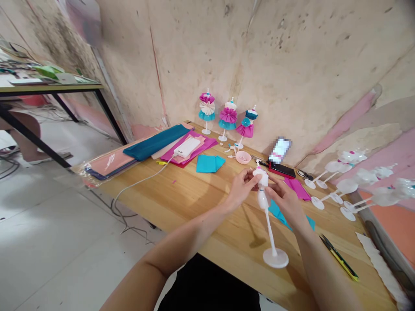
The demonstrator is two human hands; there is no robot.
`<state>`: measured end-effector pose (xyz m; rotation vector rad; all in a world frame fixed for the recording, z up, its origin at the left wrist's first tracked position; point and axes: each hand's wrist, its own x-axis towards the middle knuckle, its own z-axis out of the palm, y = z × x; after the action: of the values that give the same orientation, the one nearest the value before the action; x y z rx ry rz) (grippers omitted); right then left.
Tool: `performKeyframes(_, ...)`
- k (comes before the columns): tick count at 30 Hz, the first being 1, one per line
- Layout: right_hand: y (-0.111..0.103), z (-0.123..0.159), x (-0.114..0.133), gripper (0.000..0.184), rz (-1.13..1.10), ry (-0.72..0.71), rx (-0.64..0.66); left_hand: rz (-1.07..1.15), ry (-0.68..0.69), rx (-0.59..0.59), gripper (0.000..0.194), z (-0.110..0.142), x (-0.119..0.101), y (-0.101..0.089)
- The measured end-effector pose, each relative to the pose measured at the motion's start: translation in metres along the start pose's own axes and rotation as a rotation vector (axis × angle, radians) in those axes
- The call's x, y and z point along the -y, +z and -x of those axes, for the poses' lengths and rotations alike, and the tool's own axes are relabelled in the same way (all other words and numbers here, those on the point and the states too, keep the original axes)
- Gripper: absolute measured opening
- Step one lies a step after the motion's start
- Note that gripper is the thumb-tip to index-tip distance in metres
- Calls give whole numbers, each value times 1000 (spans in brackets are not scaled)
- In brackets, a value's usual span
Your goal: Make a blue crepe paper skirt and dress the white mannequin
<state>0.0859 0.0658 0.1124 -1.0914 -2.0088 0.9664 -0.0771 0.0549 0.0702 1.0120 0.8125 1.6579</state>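
Left hand [241, 188] and right hand [285, 203] close together above a wooden tabletop [201, 211], forearms converging from either side. The fingers of both hands pinch the upper torso of a white miniature mannequin stand [263, 203], which tilts with its round base [275, 258] toward the person. Beside the right hand: magenta paper [296, 188], teal paper [285, 218]. Nearer the table's right edge: yellow craft knife [339, 257]. Beyond: three dressed mannequins [228, 116] by the wall.
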Motion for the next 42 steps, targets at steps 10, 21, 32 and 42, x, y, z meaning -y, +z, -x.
performKeyframes(10, -7, -26, -20, 47, -113, -30, -352, -262, 143, 42, 29, -24, 10, 8)
performKeyframes(21, -34, -33, -8, 46, 219, -208, -500, -242, 189, 198, 25, -53, -1, 36)
performKeyframes(32, -44, -32, -10, 47, 237, -210, -504, -392, 165, 351, 26, -66, -5, 37)
performKeyframes(42, -51, -31, -10, 45, 68, -162, -457, -722, 420, 333, 13, -67, -24, 51)
